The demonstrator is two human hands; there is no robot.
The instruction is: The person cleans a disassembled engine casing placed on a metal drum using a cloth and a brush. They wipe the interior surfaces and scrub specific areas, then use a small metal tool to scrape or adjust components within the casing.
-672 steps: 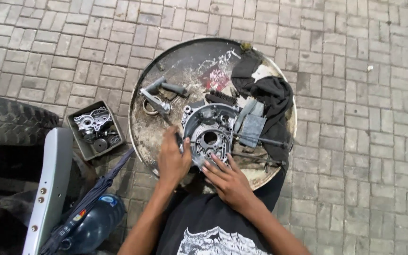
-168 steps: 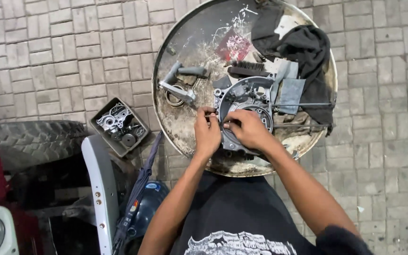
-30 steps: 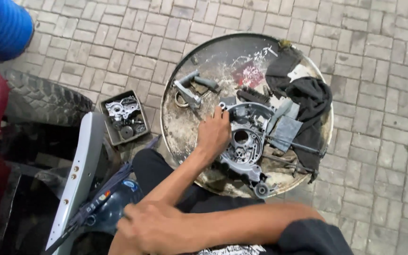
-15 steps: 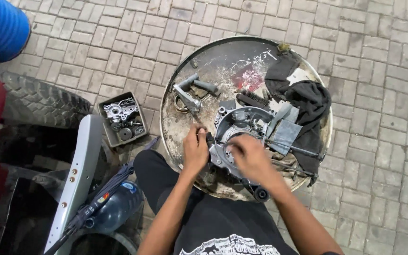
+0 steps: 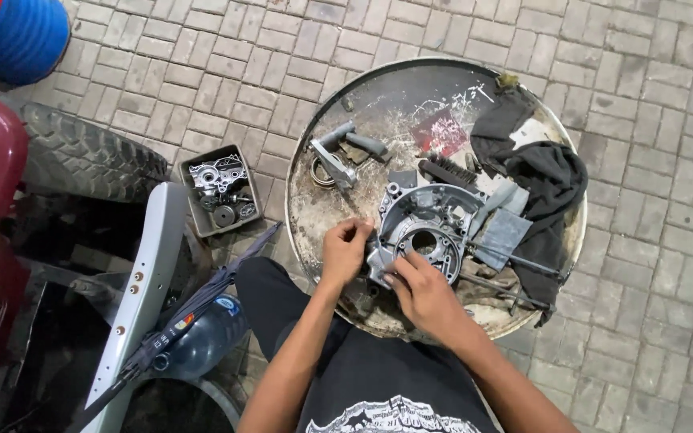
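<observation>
The person sits on the brick paving with a round metal tray (image 5: 326,144) in front of the knees. In the middle of the tray lies a grey engine casing (image 5: 431,228), flat, its round opening facing up. The left hand (image 5: 345,250) is at the casing's left edge, fingers curled and pressed together as if pinching something small; from here I cannot make out what it is. The right hand (image 5: 420,293) rests on the casing's near side, fingertips spread lightly against the rim just below the opening.

A black rag (image 5: 547,188) is heaped along the tray's right side, touching the casing's far edge. A grey lever part (image 5: 338,156) lies on the tray's upper left, well apart from the hands. Off the tray, to the left, a small square box (image 5: 220,196) holds loose metal parts. Beyond it lies a tyre (image 5: 82,156), and a blue bottle (image 5: 202,341) sits near the person's left knee.
</observation>
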